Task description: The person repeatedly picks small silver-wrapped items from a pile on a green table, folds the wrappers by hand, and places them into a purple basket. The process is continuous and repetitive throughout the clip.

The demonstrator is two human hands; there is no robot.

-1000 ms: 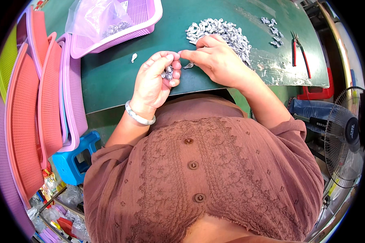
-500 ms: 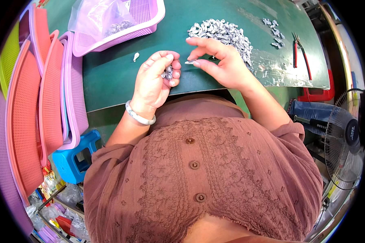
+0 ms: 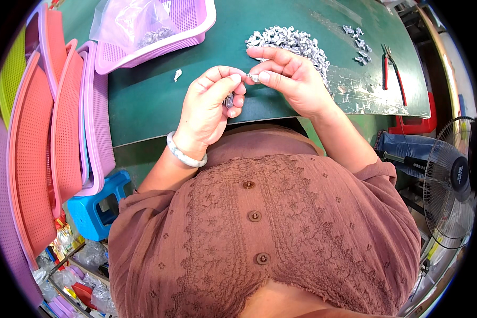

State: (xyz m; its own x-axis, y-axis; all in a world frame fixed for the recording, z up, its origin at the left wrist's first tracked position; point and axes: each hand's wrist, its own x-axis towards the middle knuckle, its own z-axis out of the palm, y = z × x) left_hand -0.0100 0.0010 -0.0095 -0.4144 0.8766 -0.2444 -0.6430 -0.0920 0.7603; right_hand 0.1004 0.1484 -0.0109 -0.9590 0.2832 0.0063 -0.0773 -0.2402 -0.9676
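Observation:
Thumb and index finger of my right hand [image 3: 299, 87] pinch a small grey-and-white teardrop-shaped piece [image 3: 255, 78]. My left hand [image 3: 205, 100] meets it there, its thumb and index fingertips at the piece's left end. Several similar grey pieces [image 3: 228, 100] sit inside the curled lower fingers of that left hand. Just beyond my right hand lies a pile of such grey pieces [image 3: 286, 42] on the green table [image 3: 153, 106]. A single whitish piece [image 3: 178, 74] rests apart, left of my left hand. What the pieces are exactly is too small to tell.
A pink plastic basket [image 3: 196, 37] with a clear bag [image 3: 127, 24] of grey pieces stands at the far left. Red-handled pliers [image 3: 387, 71] and a few loose pieces [image 3: 361, 45] lie right. Stacked baskets [image 3: 29, 153], a blue stool [image 3: 93, 209] and a fan [image 3: 450, 175] flank me.
My right hand has turned and moved slightly left with its piece. My left hand has shifted right, and the fingertips of both hands now meet at that piece.

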